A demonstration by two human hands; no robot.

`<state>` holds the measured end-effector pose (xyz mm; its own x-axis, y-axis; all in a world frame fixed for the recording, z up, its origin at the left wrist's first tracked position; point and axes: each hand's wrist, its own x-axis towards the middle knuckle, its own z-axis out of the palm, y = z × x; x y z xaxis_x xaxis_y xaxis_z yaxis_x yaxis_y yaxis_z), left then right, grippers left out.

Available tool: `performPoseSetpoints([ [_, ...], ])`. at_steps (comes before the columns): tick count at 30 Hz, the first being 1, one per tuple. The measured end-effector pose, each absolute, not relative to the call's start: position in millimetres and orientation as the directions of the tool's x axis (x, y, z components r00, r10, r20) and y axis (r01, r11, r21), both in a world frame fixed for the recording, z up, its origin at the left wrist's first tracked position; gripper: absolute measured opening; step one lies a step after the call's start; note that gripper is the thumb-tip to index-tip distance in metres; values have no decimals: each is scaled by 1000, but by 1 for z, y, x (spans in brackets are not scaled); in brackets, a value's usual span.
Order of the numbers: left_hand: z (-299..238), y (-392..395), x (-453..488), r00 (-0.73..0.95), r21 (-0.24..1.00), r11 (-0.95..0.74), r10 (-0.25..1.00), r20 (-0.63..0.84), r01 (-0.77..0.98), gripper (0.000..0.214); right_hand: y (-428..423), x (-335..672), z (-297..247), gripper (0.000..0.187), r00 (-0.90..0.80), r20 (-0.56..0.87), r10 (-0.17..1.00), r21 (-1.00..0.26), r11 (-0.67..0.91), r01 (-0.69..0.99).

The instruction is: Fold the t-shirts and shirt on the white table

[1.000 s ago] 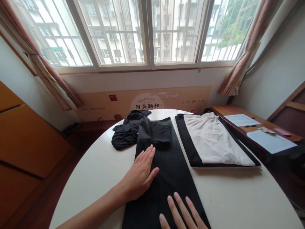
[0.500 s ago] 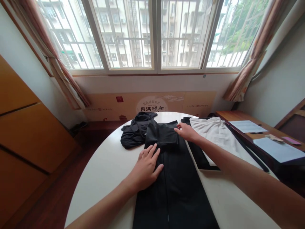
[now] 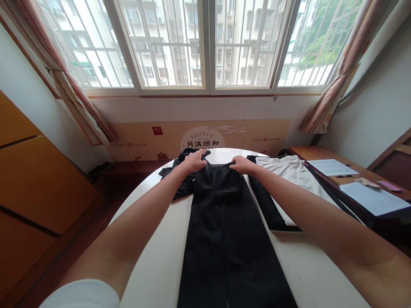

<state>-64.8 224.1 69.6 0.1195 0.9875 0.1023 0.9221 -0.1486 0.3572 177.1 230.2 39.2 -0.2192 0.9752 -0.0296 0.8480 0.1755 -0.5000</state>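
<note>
A long black garment [image 3: 218, 239], a skirt or trousers with a straight line down its middle, lies flat on the white round table [image 3: 157, 244], its far end towards the window. My right hand [image 3: 240, 165] pinches its far right corner between thumb and fingers. At the far left corner my left hand [image 3: 195, 161] is closed on the edge of the same garment, its fingertips partly hidden. Just left of that, beside and below the hand, a crumpled heap of black clothing [image 3: 183, 188] touches the garment.
Right of the garment, folded black clothing [image 3: 272, 216] lies with a white garment [image 3: 285, 171] on it. A wooden desk [image 3: 297, 153] beyond bears papers [image 3: 332, 167] and a pink slip [image 3: 389, 185]. Behind the table are a printed cardboard panel [image 3: 263, 130] and a barred window.
My left hand has left the garment's middle, moving forward to its far left corner and closing there. My right hand has shifted slightly left, gripping the far right corner. The far end looks straighter.
</note>
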Motion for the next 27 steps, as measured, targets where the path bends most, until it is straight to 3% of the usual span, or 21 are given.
performPoseSetpoints([
  [4, 61, 257, -73, 138, 306, -143, 990, 38, 941, 32, 244, 183, 31, 24, -180, -48, 982, -568, 122, 814],
  [7, 51, 260, -84, 131, 285, -146, 989, 71, 947, 23, 257, 189, 19, 23, -144, -52, 988, -603, 84, 793],
  [18, 37, 214, -53, 102, 164, -165, 937, 335, 973, 31, 277, 189, -7, 20, -58, 29, 998, -517, 64, 854],
  [20, 36, 174, -39, 207, 127, -266, 913, 351, 956, 31, 280, 188, -9, 20, -60, 39, 997, -491, 71, 868],
  [23, 23, 102, -25, 511, 83, -550, 813, 279, 831, 34, 282, 188, -10, 21, -57, 50, 997, -454, 73, 888],
  [25, 11, 66, -24, 578, 127, -613, 783, 229, 780, 44, 279, 188, -7, 22, -50, 57, 997, -421, 69, 904],
  [27, 2, 51, -31, 506, 211, -549, 832, 225, 809, 47, 270, 185, -1, 26, -32, 72, 997, -380, 57, 923],
])
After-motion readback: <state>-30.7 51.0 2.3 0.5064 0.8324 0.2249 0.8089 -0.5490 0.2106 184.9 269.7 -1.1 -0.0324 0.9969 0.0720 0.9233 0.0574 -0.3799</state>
